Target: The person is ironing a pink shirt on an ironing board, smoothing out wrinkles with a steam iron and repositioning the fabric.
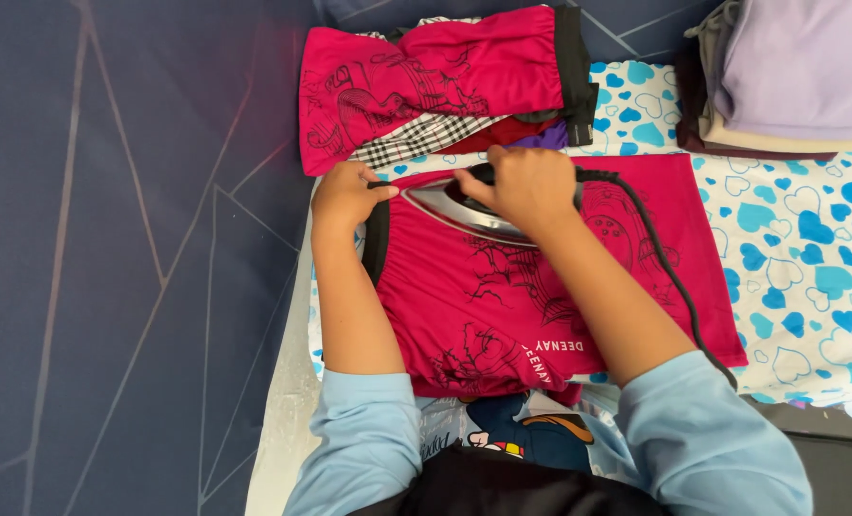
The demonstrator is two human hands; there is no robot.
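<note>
1. On the ironing surface, a padded cover printed with blue hearts on white, a magenta knit garment with black line print and black trim lies flat near the left edge, reaching toward the near edge.
2. A metal-soled electric iron with a dark handle rests sole-down on the garment's far portion, tip pointing toward the left edge.
3. The right hand is closed around the iron's handle, fingers wrapped over the top.
4. The left hand lies on the garment's far-left corner, fingers curled on the black trim; whether it pinches the cloth or only presses it cannot be told.
5. A black power cord trails from the rear of the iron across the garment toward the near edge.
6. Handling judgement, iron: rigid, fairly heavy, probably hot at the sole. Take hold by the handle only.
7. Handling judgement, garment: light, soft, limp, likely to wrinkle or slide on the cover. Hold it at a hem or trim edge, well apart from the sole.
8. At the far edge, a folded magenta garment on a checked cloth lies just beyond the iron; a stack of folded lilac and cream fabric sits at the far-right corner.
</note>
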